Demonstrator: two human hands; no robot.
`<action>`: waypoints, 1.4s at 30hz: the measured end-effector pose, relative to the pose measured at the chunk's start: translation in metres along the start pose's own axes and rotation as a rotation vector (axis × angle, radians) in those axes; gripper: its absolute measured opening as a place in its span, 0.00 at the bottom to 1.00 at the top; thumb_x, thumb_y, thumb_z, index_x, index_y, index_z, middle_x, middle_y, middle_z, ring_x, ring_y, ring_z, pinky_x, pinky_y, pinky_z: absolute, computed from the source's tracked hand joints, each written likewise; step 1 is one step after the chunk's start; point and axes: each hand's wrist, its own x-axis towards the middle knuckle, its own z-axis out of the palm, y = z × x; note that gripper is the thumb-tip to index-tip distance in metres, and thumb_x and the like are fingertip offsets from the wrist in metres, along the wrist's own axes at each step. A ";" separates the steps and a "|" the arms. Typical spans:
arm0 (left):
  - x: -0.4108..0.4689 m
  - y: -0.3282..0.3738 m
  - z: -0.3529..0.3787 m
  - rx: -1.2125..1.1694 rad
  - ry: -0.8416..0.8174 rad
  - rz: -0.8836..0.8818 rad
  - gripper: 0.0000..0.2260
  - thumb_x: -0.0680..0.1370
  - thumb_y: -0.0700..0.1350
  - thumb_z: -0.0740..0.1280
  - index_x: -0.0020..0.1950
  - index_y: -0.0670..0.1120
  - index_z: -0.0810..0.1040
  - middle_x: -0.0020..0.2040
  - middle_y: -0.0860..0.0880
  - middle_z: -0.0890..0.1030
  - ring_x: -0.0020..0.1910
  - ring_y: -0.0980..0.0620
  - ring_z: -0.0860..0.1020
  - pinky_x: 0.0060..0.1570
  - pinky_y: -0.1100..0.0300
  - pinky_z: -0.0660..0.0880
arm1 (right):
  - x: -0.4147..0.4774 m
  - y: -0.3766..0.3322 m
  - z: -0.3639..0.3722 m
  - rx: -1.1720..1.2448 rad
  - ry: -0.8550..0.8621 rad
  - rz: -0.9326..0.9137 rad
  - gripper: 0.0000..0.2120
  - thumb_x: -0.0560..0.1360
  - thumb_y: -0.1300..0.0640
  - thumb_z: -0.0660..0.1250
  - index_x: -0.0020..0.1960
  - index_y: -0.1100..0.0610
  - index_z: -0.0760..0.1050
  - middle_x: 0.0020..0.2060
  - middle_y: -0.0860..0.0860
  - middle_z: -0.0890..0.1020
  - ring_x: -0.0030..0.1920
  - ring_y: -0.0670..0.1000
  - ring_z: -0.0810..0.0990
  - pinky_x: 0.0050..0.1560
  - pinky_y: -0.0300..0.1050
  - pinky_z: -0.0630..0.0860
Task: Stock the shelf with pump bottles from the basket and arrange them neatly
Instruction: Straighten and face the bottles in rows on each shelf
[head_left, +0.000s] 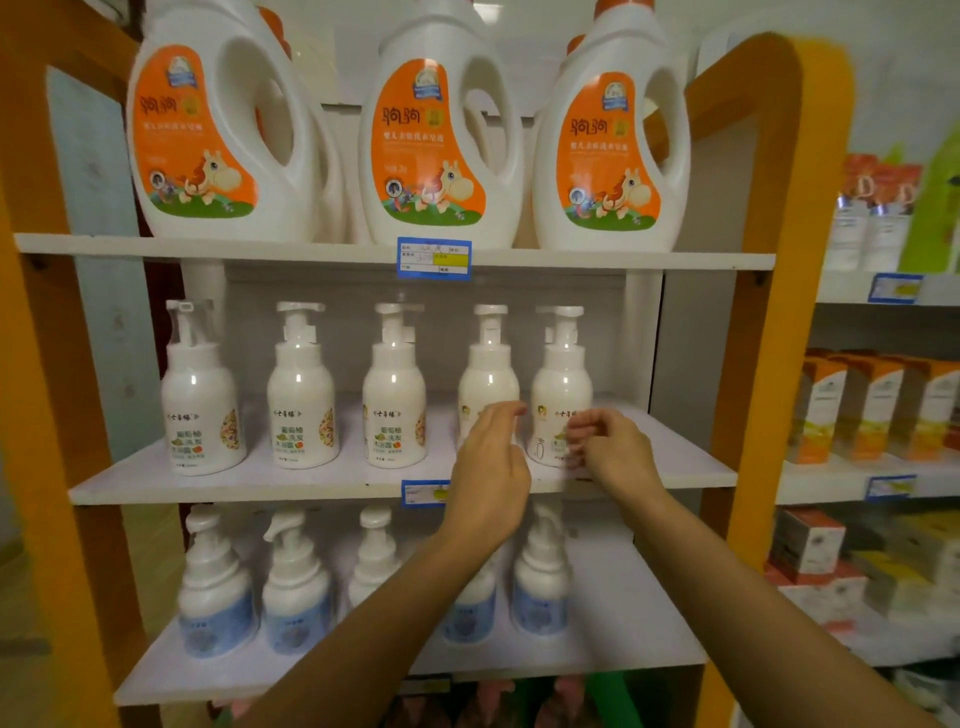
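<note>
Several white pump bottles with orange-patterned labels stand in a row on the middle shelf (311, 480). My left hand (488, 467) wraps the lower body of the fourth pump bottle (488, 364) from the front and hides its label. My right hand (610, 449) has its curled fingers on the front right side of the fifth pump bottle (561, 384), the one furthest right. Both bottles stand upright, close together. The first three bottles (301, 395) are evenly spaced with labels facing me.
Three large orange-labelled detergent jugs (436, 145) fill the top shelf. Blue-labelled pump bottles (218, 597) line the lower shelf. Orange side posts (769, 312) frame the unit. Boxed goods (872, 405) sit on shelving to the right. Something green (618, 696) shows at the bottom edge.
</note>
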 end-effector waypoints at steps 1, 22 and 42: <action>0.001 0.004 0.007 -0.017 -0.063 -0.022 0.19 0.75 0.33 0.55 0.65 0.45 0.68 0.63 0.47 0.73 0.58 0.53 0.71 0.60 0.63 0.67 | 0.001 -0.001 -0.004 -0.017 0.022 0.002 0.10 0.74 0.67 0.59 0.52 0.56 0.72 0.57 0.58 0.77 0.58 0.58 0.76 0.60 0.55 0.75; 0.042 -0.006 0.060 -0.157 -0.340 -0.368 0.20 0.76 0.33 0.53 0.67 0.46 0.65 0.63 0.43 0.76 0.60 0.45 0.75 0.62 0.52 0.72 | 0.019 0.016 -0.032 -0.276 -0.307 -0.082 0.23 0.76 0.69 0.55 0.68 0.56 0.61 0.64 0.58 0.74 0.63 0.57 0.73 0.61 0.48 0.71; -0.028 0.007 -0.006 -0.317 0.102 -0.265 0.11 0.76 0.35 0.57 0.43 0.45 0.77 0.42 0.50 0.79 0.43 0.55 0.77 0.47 0.62 0.74 | -0.059 0.001 0.017 0.184 0.081 -0.102 0.04 0.77 0.60 0.59 0.49 0.54 0.71 0.45 0.50 0.77 0.47 0.49 0.76 0.52 0.45 0.75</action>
